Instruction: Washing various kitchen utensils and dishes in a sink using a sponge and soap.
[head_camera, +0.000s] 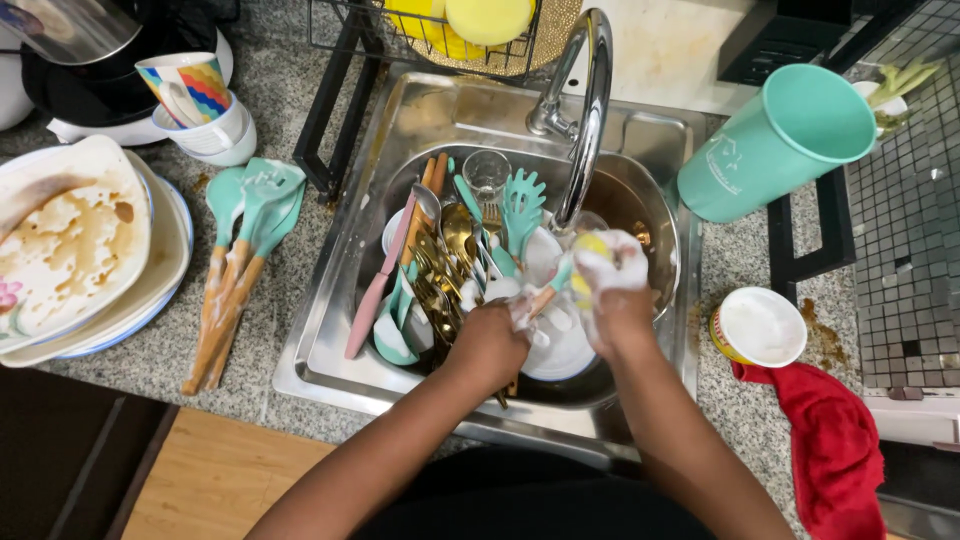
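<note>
Speckled granite counter (250, 330), wooden floor (215, 480) below, mosaic-tiled wall (900, 250) at right.

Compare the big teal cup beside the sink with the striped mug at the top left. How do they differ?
The teal cup is one plain colour; the striped mug carries wavy bands of many colours. The teal cup is the larger and shows no handle, while the striped mug has a white handle. The teal cup stands on a black rack; the striped mug sits in a white bowl. Both are empty inside and tilted in this view.
</note>
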